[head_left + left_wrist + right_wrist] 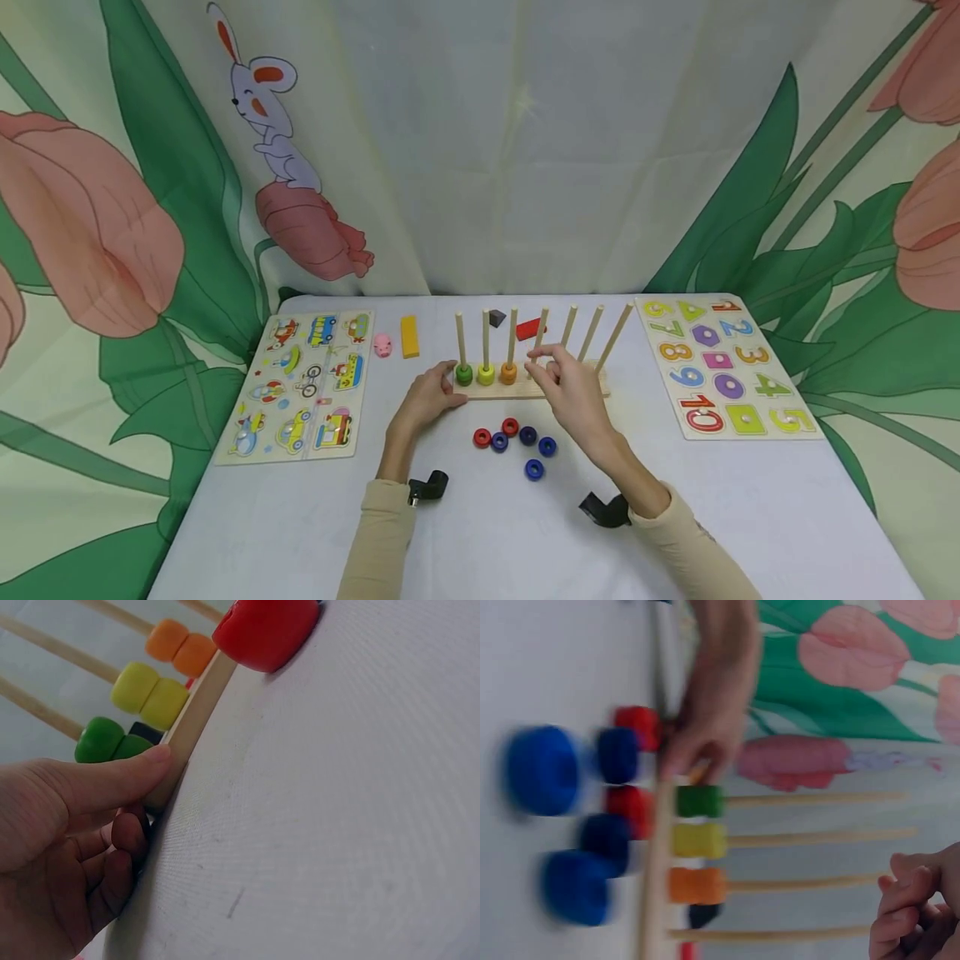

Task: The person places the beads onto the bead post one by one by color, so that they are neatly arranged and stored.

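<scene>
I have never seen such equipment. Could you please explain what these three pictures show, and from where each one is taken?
There is no robot here, only a person's two bare hands. The wide picture is taken from the head, looking forward and down; the other two are taken from the left and right wrists.

On the white table stands a wooden board with pegs; three carry green rings, yellow rings and orange rings. Loose red rings and blue rings lie nearer the person.

The left hand grips the board's end. The right hand is near the fourth peg; I cannot tell whether it holds anything.
</scene>
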Motion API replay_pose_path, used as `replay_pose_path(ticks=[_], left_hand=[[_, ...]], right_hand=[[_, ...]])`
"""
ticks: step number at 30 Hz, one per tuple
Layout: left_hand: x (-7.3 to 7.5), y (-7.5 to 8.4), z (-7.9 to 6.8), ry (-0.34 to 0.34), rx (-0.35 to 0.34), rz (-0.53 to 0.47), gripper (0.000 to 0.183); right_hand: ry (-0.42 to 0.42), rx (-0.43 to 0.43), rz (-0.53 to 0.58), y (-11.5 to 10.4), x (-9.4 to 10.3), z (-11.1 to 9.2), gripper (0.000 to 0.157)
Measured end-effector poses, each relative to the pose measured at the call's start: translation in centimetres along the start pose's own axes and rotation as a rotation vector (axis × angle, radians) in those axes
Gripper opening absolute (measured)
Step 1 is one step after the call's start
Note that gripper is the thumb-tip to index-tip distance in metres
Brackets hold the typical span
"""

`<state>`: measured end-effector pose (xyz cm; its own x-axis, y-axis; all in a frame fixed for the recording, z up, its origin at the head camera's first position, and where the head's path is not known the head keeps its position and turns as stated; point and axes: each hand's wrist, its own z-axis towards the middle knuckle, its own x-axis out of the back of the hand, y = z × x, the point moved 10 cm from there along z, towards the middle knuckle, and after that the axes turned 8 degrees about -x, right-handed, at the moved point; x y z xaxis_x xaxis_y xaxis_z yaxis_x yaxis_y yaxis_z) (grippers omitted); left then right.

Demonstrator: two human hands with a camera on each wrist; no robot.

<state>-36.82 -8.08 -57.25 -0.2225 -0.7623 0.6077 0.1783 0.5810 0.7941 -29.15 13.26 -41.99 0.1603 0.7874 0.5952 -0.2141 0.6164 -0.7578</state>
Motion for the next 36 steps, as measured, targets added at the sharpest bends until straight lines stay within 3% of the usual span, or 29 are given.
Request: replay_pose_path(ticks=[4, 8, 13, 17, 21, 31, 36], left_hand=[[-0.2, 0.0, 0.0, -0.001, 0.005, 0.000, 0.070], [-0.1, -0.2, -0.1, 0.009, 0.018, 0.002, 0.070], [0.0, -0.2, -0.2, 0.005, 0.020, -0.001, 0.070], [-0.1, -0.2, -0.2, 0.004, 0.020, 0.003, 0.070], [-0.1, -0.2, -0.1, 0.006, 0.017, 0.005, 0.070], [-0.1, -0.4, -0.2, -0.002, 0.035, -0.019, 0.071], [0.0, -0.2, -0.1, 0.001, 0.024, -0.016, 0.071]], right_hand=[[-0.116, -0.148, 0.006, 4.8, -1.6, -2.4, 0.019], [-0.198, -0.221, -0.031, 8.1, -3.0, -4.5, 0.018], [-0.257, -0.267, -0.103, 10.5, -4.2, -6.4, 0.027], [-0.275, -0.253, -0.174, 10.9, -4.7, -7.0, 0.031], [-0.234, -0.189, -0.202, 9.1, -3.6, -5.9, 0.029], [0.023, 0.065, -0.127, -2.1, 3.5, 1.2, 0.036], [0.114, 0.110, -0.162, -4.8, 5.6, 3.8, 0.037]])
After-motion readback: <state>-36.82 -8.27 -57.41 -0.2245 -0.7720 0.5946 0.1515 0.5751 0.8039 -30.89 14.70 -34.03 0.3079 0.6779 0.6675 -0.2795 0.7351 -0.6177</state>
